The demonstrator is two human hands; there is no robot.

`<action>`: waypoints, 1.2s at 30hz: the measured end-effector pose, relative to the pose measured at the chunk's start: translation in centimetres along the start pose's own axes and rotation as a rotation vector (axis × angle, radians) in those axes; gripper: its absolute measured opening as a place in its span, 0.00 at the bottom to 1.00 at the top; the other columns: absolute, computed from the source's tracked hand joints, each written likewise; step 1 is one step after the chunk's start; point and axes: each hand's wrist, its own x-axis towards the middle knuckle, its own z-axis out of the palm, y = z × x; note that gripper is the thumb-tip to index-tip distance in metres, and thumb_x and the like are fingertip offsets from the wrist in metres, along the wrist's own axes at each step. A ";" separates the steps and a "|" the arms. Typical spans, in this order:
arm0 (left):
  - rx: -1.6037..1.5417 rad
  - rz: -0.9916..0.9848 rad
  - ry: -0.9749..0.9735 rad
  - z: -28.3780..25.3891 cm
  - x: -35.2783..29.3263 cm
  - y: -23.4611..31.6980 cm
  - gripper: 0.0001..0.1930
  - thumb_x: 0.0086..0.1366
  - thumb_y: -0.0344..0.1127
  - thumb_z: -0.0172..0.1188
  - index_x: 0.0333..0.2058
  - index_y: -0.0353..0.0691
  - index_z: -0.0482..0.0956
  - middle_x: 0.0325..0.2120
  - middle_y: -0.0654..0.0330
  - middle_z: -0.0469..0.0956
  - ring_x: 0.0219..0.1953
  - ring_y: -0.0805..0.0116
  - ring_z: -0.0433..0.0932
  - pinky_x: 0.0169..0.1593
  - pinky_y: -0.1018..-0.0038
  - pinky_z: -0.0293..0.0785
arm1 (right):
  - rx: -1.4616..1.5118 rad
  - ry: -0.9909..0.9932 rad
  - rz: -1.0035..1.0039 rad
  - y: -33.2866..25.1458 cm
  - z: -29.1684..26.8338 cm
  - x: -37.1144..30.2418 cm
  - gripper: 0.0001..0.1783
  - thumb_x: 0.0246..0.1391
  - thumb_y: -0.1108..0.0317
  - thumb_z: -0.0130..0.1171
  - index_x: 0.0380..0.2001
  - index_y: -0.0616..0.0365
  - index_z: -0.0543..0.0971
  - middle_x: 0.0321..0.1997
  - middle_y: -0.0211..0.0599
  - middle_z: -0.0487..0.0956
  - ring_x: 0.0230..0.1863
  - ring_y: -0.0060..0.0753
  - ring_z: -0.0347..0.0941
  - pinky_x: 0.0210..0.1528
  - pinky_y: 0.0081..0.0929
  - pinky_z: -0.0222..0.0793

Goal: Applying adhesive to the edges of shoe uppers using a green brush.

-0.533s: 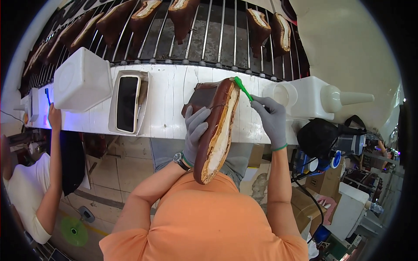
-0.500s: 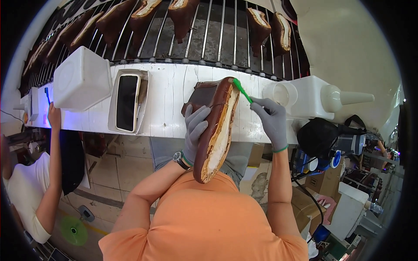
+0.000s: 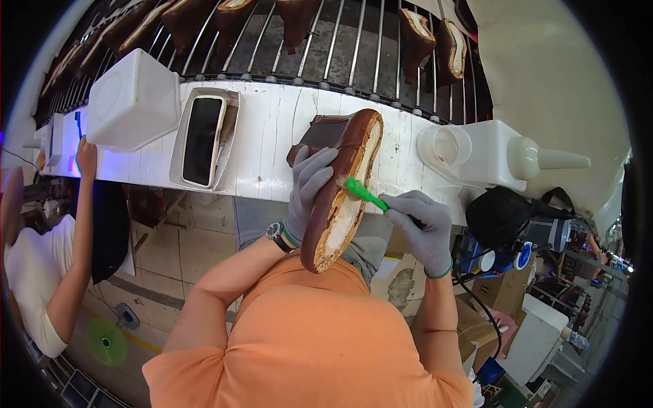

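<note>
My left hand (image 3: pixel 304 194), in a grey glove, grips a dark brown leather boot (image 3: pixel 348 153) by its side. The boot lies tilted, its shaft on the white bench and its toe end toward me. Its unsoled underside, with a pale middle and tan ragged rim, faces right. In my gloved right hand (image 3: pixel 423 224) a green toothbrush (image 3: pixel 367 195) is pinched by its handle. The brush head touches the rim of the underside at about mid-length, close to my left fingers.
Beyond the white bench (image 3: pixel 265 136) runs a roller rack (image 3: pixel 354 51) with several boots. A phone (image 3: pixel 204 139) in a tray and a white container (image 3: pixel 132 102) stand left. A white bottle (image 3: pixel 490 153) and clear cup (image 3: pixel 451 145) stand right. Another person's arm (image 3: pixel 83 224) reaches in at far left.
The toothbrush has moved down along the boot's rim, from the far end to about the middle. My right hand came nearer to me with it. My left hand keeps its grip on the boot.
</note>
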 end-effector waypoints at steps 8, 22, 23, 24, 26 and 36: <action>-0.014 0.000 -0.031 -0.7 0.5 0.1 0.33 0.58 0.33 0.68 0.59 0.43 0.59 0.59 0.47 0.68 0.59 0.49 0.70 0.67 0.46 0.55 | -0.207 -0.070 -0.346 -1.6 0.4 -1.7 0.17 0.44 0.78 0.67 0.41 0.59 0.85 0.29 0.38 0.81 0.25 0.27 0.77 0.27 0.22 0.69; 0.017 -0.004 -0.076 -1.0 0.7 -0.6 0.38 0.56 0.34 0.70 0.61 0.41 0.57 0.60 0.46 0.67 0.61 0.50 0.68 0.67 0.49 0.55 | -0.242 -0.013 -0.328 -2.7 0.9 -1.8 0.17 0.45 0.76 0.68 0.43 0.57 0.86 0.28 0.36 0.81 0.25 0.27 0.75 0.28 0.22 0.69; 0.018 0.002 -0.085 -1.0 0.7 -0.8 0.40 0.56 0.35 0.71 0.62 0.41 0.56 0.60 0.46 0.67 0.61 0.50 0.68 0.67 0.49 0.55 | -0.278 -0.111 -0.360 -3.0 0.7 -2.3 0.18 0.43 0.74 0.70 0.42 0.55 0.87 0.28 0.36 0.81 0.24 0.32 0.76 0.27 0.25 0.70; 0.011 0.015 -0.079 -0.9 0.7 -0.9 0.41 0.55 0.36 0.72 0.63 0.41 0.55 0.60 0.46 0.67 0.61 0.49 0.68 0.67 0.49 0.55 | -0.184 -0.110 -0.368 -3.0 0.6 -2.2 0.16 0.44 0.73 0.70 0.41 0.53 0.86 0.28 0.36 0.81 0.25 0.32 0.76 0.28 0.25 0.71; -0.019 0.082 -0.007 -0.5 0.7 -1.3 0.45 0.53 0.38 0.74 0.64 0.41 0.54 0.60 0.46 0.67 0.61 0.49 0.68 0.67 0.49 0.55 | -0.054 -0.160 -0.320 -2.6 0.3 -2.0 0.13 0.46 0.71 0.70 0.39 0.51 0.86 0.28 0.34 0.81 0.28 0.32 0.78 0.28 0.26 0.73; -0.068 0.006 -0.025 -0.7 1.8 0.4 0.47 0.51 0.43 0.77 0.63 0.40 0.55 0.59 0.44 0.67 0.61 0.49 0.68 0.65 0.47 0.56 | 0.123 -0.128 -0.080 -2.7 2.6 -3.9 0.13 0.50 0.76 0.66 0.41 0.59 0.86 0.30 0.39 0.82 0.27 0.27 0.76 0.31 0.22 0.71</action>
